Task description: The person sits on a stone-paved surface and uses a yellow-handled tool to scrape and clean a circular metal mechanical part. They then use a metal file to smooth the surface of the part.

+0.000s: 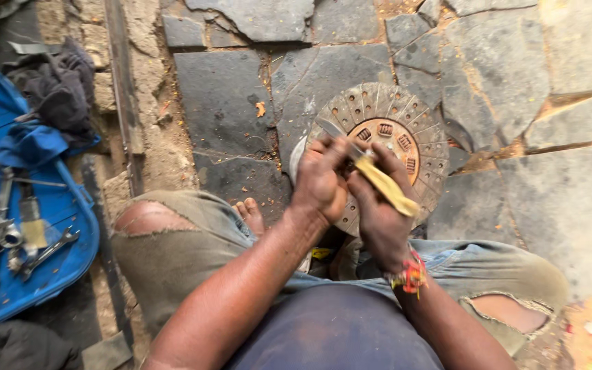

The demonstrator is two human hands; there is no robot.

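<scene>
Torn jeans [173,253] nearest. Right hand [378,212] closed on a yellow-handled blade [385,183]; left hand [320,181] pinching its tip. Disc [416,137] just beyond both hands, leaning on stone [227,103]. Probably heavy, stiff, gritty; best gripped at the rim.

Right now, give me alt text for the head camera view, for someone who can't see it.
Looking down, a seated person's left hand and right hand work together over a round clutch disc on stone paving, the right hand gripping a yellow-handled tool. At far left a blue tray holds spanners.
</scene>
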